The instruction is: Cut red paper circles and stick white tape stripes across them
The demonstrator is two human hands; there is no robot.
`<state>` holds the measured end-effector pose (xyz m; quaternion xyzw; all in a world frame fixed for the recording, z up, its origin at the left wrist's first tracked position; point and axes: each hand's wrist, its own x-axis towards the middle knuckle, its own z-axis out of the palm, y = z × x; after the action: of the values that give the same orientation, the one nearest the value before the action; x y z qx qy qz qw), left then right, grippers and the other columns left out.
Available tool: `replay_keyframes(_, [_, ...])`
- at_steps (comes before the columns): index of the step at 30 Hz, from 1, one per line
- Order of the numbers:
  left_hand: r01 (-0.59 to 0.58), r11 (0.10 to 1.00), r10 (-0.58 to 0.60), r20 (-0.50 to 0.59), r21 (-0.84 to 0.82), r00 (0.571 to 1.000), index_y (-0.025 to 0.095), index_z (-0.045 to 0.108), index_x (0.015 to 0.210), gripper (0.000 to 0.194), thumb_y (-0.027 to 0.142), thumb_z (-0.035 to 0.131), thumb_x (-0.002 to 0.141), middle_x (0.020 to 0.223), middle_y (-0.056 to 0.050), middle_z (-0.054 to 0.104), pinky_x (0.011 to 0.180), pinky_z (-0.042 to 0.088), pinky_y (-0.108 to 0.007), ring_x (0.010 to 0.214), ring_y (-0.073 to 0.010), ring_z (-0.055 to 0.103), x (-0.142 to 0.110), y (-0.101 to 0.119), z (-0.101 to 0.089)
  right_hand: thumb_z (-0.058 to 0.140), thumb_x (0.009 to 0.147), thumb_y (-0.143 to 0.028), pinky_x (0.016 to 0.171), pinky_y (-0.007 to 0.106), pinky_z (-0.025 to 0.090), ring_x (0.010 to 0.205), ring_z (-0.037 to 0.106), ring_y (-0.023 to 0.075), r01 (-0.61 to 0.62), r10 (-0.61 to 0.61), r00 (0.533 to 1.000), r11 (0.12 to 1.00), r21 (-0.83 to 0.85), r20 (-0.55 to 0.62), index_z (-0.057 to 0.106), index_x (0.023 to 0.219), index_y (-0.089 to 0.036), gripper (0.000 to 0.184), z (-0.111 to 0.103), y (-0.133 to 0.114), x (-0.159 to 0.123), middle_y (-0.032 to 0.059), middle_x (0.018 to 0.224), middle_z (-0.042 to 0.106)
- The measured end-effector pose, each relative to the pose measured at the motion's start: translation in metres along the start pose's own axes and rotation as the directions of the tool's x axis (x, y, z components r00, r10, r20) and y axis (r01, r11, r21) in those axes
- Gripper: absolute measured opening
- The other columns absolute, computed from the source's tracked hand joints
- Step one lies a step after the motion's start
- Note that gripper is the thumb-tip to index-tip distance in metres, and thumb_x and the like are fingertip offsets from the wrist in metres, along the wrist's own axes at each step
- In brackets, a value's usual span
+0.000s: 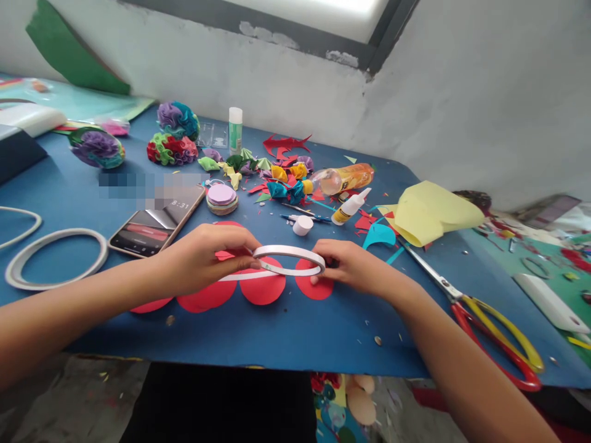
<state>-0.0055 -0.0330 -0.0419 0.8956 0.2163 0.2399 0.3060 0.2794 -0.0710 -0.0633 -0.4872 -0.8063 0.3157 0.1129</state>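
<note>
Between my two hands is a thin roll of white tape, held just above the blue table. My left hand pinches the roll's left side between thumb and fingers. On the opposite side, my right hand has its fingers closed on the roll's edge. A narrow white strip runs from near my left fingers across the red paper circles. One red circle lies below the roll, another red circle is under my right fingertips, and several more are partly hidden by my left hand and forearm.
A phone and a larger white tape roll lie left. Behind are paper flowers, a glue stick, a small glue bottle and a plastic bottle. Long scissors and yellow paper lie right.
</note>
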Motion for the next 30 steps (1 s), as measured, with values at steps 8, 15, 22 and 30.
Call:
replay_keyframes(8, [0.051,0.998,-0.049,0.049,-0.041,0.998,0.015,0.067,0.087,0.007,0.018,0.06,0.086,0.077,0.001,0.067,0.064,0.044,-0.016,0.068,-0.0081,0.058,0.002,-0.001,0.009,0.068,0.081,-0.015,0.086,0.027,0.044,0.096,0.059,0.0165,0.251,-0.249,0.966,0.968,0.017,-0.068,0.071,0.086,-0.02,0.008,0.006,0.008,0.005,0.0055,0.105,0.061])
replay_keyframes(15, [0.104,0.992,-0.099,0.059,-0.076,0.993,0.015,0.066,0.087,0.008,0.02,0.059,0.086,0.075,0.0,0.067,0.063,0.044,-0.016,0.067,-0.0087,0.058,0.001,-0.004,0.013,0.065,0.082,-0.011,0.084,0.024,0.048,0.095,0.062,0.0154,0.358,-0.356,0.929,0.934,0.009,-0.103,0.07,0.09,-0.019,0.012,0.009,0.006,0.005,0.0065,0.105,0.065])
replay_keyframes(22, [0.097,0.993,-0.093,0.06,-0.064,0.994,0.015,0.066,0.085,0.009,0.018,0.058,0.087,0.075,0.0,0.066,0.062,0.043,-0.015,0.066,-0.0081,0.057,0.002,-0.003,0.012,0.063,0.085,-0.015,0.084,0.025,0.049,0.093,0.063,0.0154,0.399,-0.399,0.909,0.917,-0.026,-0.124,0.071,0.087,-0.019,0.01,0.012,0.005,0.007,0.0068,0.103,0.068])
replay_keyframes(30, [0.077,0.996,-0.073,0.072,-0.045,0.995,0.015,0.066,0.086,0.008,0.018,0.059,0.086,0.076,0.0,0.067,0.064,0.044,-0.016,0.067,-0.0085,0.057,0.001,-0.002,0.012,0.062,0.085,-0.014,0.082,0.025,0.05,0.091,0.064,0.0158,0.434,-0.436,0.891,0.9,-0.037,-0.126,0.074,0.085,-0.017,0.013,0.011,0.007,0.007,0.0095,0.103,0.07])
